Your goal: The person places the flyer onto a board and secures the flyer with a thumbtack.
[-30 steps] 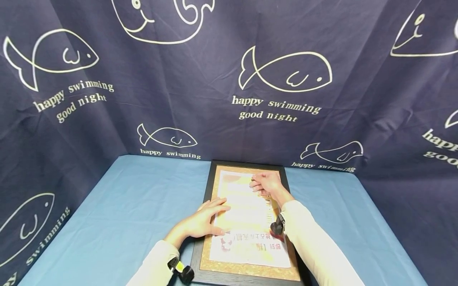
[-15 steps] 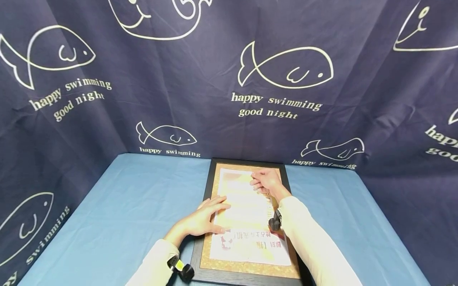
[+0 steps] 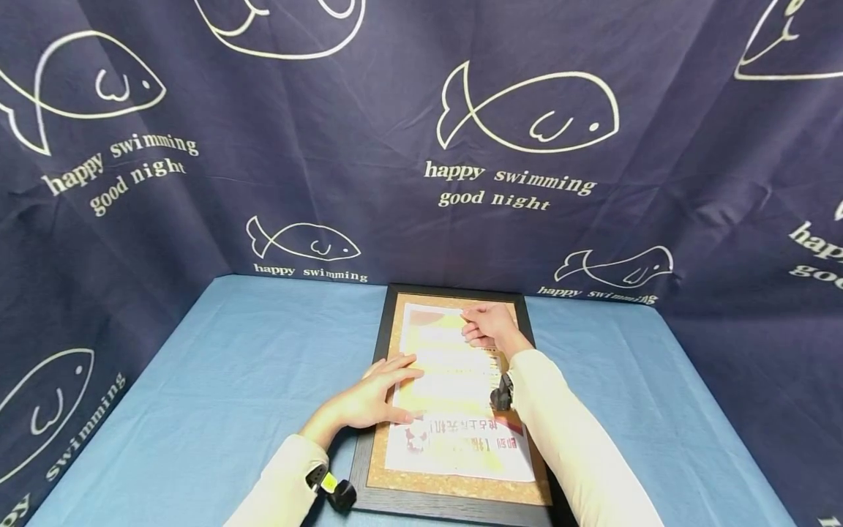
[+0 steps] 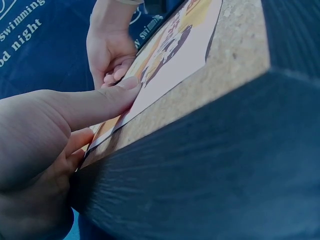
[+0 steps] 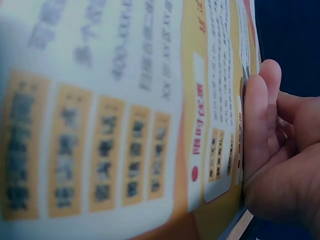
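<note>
A printed poster (image 3: 448, 395) lies on a cork board (image 3: 454, 489) with a black frame (image 3: 448, 506). My left hand (image 3: 372, 395) rests at the board's left edge, fingers spread; its thumb (image 4: 107, 103) lies on the poster's edge in the left wrist view. Near the poster's top edge, my right hand (image 3: 490, 326) has curled fingers, with thumb and forefinger pinched together at a small dark spot. That pinched thing is too small to name. In the right wrist view the curled fingers of the right hand (image 5: 280, 150) touch the poster, and the fingertips' grip is hidden.
Blue cloth (image 3: 263, 359) covers the table under the board. A dark blue curtain (image 3: 395, 146) with fish drawings and lettering hangs behind and at both sides. The frame's far edge stands close to the curtain.
The head view has tilted down slightly, so everything sits a little higher in it. Both hands keep nearly the same places on the board.
</note>
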A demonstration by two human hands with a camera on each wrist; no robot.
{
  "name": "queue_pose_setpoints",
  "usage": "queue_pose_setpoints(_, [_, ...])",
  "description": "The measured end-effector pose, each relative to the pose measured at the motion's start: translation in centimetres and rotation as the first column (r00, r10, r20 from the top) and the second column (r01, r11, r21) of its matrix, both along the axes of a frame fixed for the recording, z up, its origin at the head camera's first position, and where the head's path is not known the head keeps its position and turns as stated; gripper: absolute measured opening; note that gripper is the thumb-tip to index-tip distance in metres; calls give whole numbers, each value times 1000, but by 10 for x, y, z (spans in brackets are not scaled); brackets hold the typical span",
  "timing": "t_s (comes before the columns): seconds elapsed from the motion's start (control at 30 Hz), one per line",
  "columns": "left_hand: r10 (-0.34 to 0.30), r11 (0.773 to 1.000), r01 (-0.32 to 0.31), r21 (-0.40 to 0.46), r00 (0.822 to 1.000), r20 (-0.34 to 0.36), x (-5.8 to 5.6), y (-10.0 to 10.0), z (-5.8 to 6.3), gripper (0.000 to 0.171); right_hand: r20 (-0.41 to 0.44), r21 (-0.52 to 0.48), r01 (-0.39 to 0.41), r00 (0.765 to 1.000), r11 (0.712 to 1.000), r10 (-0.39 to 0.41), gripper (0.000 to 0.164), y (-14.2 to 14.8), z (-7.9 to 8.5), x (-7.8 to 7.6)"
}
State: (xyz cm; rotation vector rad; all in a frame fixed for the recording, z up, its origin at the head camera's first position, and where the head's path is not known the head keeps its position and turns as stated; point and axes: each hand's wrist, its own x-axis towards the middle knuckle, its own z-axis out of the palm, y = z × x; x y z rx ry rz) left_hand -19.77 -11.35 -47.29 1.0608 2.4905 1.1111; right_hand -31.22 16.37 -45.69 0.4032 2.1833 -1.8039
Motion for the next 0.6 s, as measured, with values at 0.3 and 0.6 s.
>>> queue_pose_setpoints(0.3, [-6,1000,6,-6,1000,-11,1,1,1,66,34,37,-17,999,999,16,18,-1,6,-1])
queue_pose_setpoints(0.6, [-4,1000,4,-5,1000,1,2,2,2,66,100,87,-54,994,995,46,25,-3,15,-3])
